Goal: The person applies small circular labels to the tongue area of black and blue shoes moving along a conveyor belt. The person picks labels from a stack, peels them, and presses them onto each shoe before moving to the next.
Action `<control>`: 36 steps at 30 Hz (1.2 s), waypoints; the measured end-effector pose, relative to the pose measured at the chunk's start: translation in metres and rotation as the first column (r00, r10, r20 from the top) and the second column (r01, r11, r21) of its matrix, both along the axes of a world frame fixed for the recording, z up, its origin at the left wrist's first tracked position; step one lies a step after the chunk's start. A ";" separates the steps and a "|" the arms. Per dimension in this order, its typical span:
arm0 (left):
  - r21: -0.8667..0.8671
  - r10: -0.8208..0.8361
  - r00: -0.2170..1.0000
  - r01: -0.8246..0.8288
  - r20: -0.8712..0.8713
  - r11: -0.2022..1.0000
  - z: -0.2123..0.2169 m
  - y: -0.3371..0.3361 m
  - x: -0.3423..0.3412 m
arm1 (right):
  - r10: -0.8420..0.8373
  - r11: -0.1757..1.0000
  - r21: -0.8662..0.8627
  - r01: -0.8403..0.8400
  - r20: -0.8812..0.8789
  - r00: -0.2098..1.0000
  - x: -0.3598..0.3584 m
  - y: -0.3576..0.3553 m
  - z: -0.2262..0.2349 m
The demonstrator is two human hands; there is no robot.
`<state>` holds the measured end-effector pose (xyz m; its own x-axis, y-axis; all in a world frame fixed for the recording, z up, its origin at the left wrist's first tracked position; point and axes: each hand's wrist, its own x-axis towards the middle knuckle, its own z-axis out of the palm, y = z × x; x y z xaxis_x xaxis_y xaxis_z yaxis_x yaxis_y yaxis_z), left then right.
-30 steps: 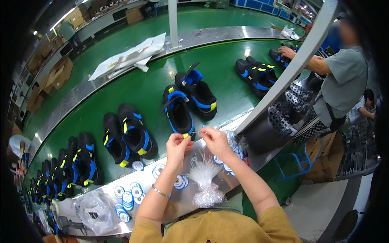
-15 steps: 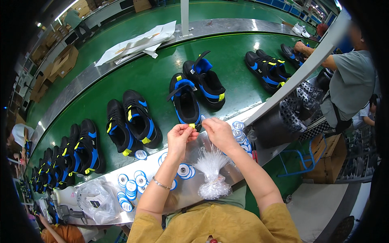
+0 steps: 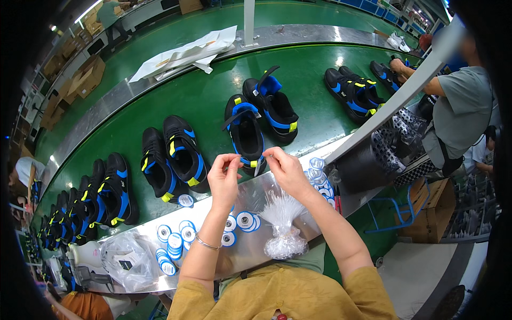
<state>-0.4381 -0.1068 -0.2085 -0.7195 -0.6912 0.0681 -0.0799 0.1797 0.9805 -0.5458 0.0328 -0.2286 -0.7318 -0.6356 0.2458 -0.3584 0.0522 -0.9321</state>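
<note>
Forearms [image 3: 201, 253] extend from six o'clock, flanking the clear strands [image 3: 285, 224]. Left hand [image 3: 224, 177] and right hand [image 3: 290, 173] curl, thumb near forefinger; whether either grips anything, I cannot tell. Just beyond, at twelve o'clock, stands the shoe [image 3: 247, 134], heel toward them.

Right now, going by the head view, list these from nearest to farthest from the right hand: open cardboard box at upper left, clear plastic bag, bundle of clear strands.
1. Bundle of clear strands: just below the right hand in the picture.
2. Clear plastic bag: well to the left, near the lower edge.
3. Open cardboard box: upper left, beyond the green surface.
</note>
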 end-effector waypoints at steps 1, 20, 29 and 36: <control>-0.024 -0.043 0.998 0.042 -0.051 0.999 0.001 0.005 -0.004 | -0.001 1.000 -0.019 0.001 0.020 1.000 0.001 -0.003 0.004; 0.107 -0.191 0.982 0.190 -0.003 0.976 -0.015 0.011 -0.015 | 0.263 0.932 -0.360 -0.048 0.579 0.772 -0.009 -0.023 -0.019; -0.282 -0.158 0.987 0.163 0.042 0.945 -0.004 -0.006 -0.008 | 0.283 0.941 -0.331 -0.074 0.646 0.709 -0.011 -0.023 -0.008; -0.400 -0.190 0.981 0.191 0.042 0.897 -0.005 -0.007 -0.009 | 0.258 0.945 -0.307 -0.114 0.486 0.835 -0.013 -0.032 -0.019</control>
